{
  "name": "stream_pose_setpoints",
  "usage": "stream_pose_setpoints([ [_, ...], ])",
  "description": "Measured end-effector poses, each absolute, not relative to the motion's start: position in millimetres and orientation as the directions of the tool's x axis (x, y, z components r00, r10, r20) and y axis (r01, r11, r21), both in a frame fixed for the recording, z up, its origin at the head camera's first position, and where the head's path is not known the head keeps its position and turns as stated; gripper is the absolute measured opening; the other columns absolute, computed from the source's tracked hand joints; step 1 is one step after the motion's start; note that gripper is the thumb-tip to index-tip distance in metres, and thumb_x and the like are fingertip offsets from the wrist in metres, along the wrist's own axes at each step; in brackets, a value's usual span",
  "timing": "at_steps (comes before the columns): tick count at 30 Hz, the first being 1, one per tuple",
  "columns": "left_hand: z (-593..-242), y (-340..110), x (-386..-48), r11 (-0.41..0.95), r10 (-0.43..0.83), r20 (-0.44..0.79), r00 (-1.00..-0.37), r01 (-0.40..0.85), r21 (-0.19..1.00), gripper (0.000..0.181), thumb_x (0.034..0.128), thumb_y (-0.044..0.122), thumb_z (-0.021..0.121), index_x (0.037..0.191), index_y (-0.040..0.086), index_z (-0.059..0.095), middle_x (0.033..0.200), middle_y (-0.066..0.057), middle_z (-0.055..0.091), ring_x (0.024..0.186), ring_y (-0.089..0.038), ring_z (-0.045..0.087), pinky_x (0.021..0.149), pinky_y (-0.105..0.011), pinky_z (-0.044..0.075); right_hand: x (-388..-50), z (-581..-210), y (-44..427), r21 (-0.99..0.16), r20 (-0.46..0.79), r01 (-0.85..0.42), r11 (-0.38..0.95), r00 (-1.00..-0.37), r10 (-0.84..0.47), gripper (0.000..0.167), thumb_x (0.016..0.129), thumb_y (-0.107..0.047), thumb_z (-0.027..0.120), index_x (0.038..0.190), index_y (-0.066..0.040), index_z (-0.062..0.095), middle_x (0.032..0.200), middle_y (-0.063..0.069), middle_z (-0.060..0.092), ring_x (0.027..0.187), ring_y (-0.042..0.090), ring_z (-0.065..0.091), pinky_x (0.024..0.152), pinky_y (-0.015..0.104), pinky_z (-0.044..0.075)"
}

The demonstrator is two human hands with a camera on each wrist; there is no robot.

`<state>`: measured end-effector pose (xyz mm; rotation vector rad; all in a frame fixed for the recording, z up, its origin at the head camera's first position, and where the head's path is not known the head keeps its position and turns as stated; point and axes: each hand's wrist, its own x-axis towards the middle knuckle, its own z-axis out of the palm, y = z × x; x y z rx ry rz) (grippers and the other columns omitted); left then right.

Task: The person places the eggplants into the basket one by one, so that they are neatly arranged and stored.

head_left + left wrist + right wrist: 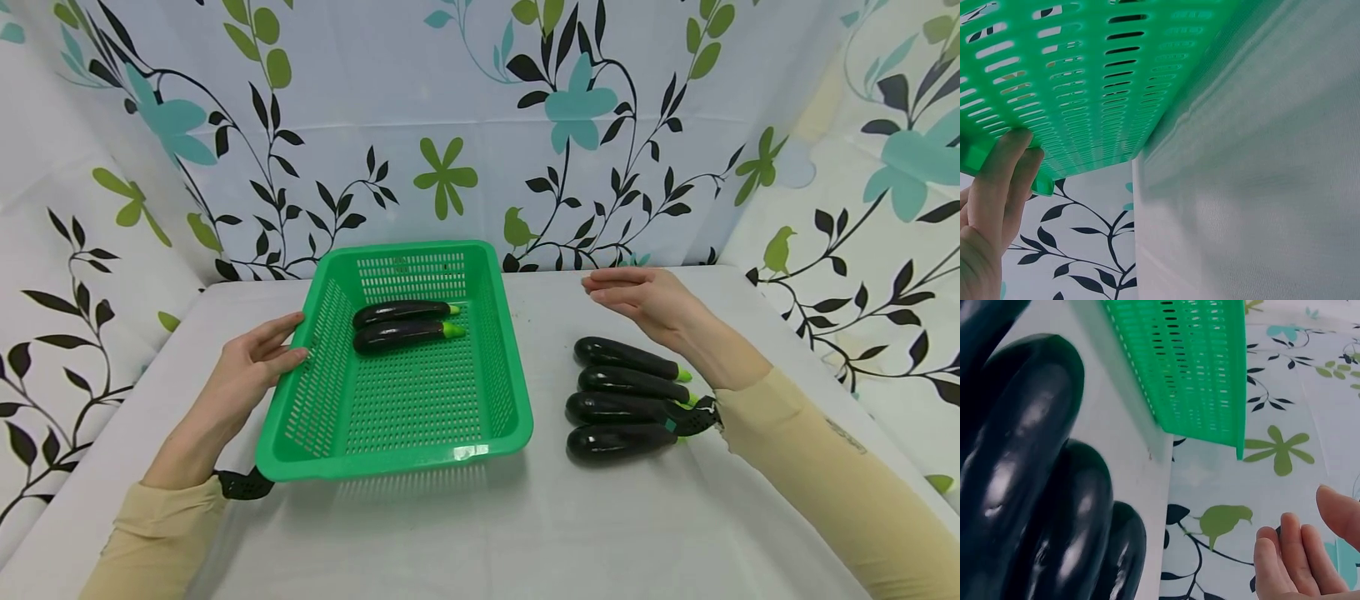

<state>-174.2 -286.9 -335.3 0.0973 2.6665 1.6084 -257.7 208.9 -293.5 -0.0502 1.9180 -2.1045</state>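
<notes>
Sleeves nearest: the left sleeve (161,533) comes in at near left, the right sleeve (817,475) at near right.
Left hand (255,358): fingers nearly straight, touching the left side of the green basket (420,404); the thumb lies apart from them, at the rim, and whether it pinches there cannot be told.
Right hand (645,304): held over the far right of the table (555,533), fingers extended and pressed together, thumb spread away from them, holding nothing.
Basket handling: the step in hand seems to be steadying the basket while the right hand is free; light, even pressure on the left wall should serve best, since a hard push might slide it.
Eggplant handling: glossy skins could slip, so a grip round the thick middle, one eggplant at a time, looks safest (the stem ends seem a poor handle); any added to the basket would sit best laid parallel to those inside.
Basket count: one, left of the table's middle.
Eggplants inside: two (401,337), side by side in the basket's far part, stem ends to the right.
Eggplants on the table: four (622,408), lined up near to far, right of the basket, partly behind a dark wrist strap (697,419).
Eggplant total: six.
Hands: two.
</notes>
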Motion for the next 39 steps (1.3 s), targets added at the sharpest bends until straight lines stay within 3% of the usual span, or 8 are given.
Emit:
stream_pose_setpoints([
  [5, -336, -286, -174, 0.467, 0.065, 0.004, -0.998, 0.034, 0.884, 0.066, 0.1042, 0.025, 0.054, 0.16, 0.009, 0.022, 0.156, -0.026, 0.036, 0.097, 0.015, 0.056, 0.076, -0.015, 0.052, -254, -300, 223, -0.976, -0.164, 0.194, -0.097, -0.953, -0.256, 0.041, 0.09, 0.002, 0.071, 0.129, 0.0, 0.057, 0.116, 0.002, 0.071, 0.11, 0.011, 0.066, 0.095, 0.023, 0.051],
  [12, -337, -286, -174, 0.468, 0.065, 0.009, -0.998, 0.038, 0.883, 0.066, 0.1043, 0.024, 0.054, 0.16, 0.009, 0.022, 0.154, -0.027, 0.038, 0.097, 0.014, 0.057, 0.076, -0.015, 0.052, -248, -308, 241, -0.983, -0.17, 0.181, -0.024, -0.953, -0.249, 0.059, 0.09, -0.004, 0.072, 0.142, 0.006, 0.045, 0.117, -0.002, 0.071, 0.113, 0.009, 0.064, 0.095, 0.019, 0.05],
  [27, -336, -286, -173, 0.469, 0.063, 0.023, -0.998, 0.05, 0.882, 0.066, 0.1043, 0.025, 0.054, 0.159, 0.008, 0.023, 0.156, -0.027, 0.036, 0.097, 0.016, 0.055, 0.075, -0.016, 0.052, -238, -333, 280, -0.982, -0.185, 0.173, 0.07, -0.956, -0.227, 0.062, 0.091, -0.005, 0.072, 0.143, 0.009, 0.041, 0.114, -0.007, 0.073, 0.11, 0.006, 0.066, 0.091, 0.018, 0.051],
  [39, -336, -286, -172, 0.464, 0.065, 0.029, -0.997, 0.056, 0.884, 0.065, 0.1043, 0.024, 0.054, 0.159, 0.007, 0.023, 0.157, -0.027, 0.033, 0.098, 0.017, 0.054, 0.076, -0.014, 0.052, -232, -353, 299, -0.976, -0.196, 0.171, 0.132, -0.956, -0.216, 0.055, 0.092, -0.007, 0.071, 0.14, 0.006, 0.047, 0.114, -0.009, 0.073, 0.107, 0.004, 0.067, 0.091, 0.017, 0.051],
])
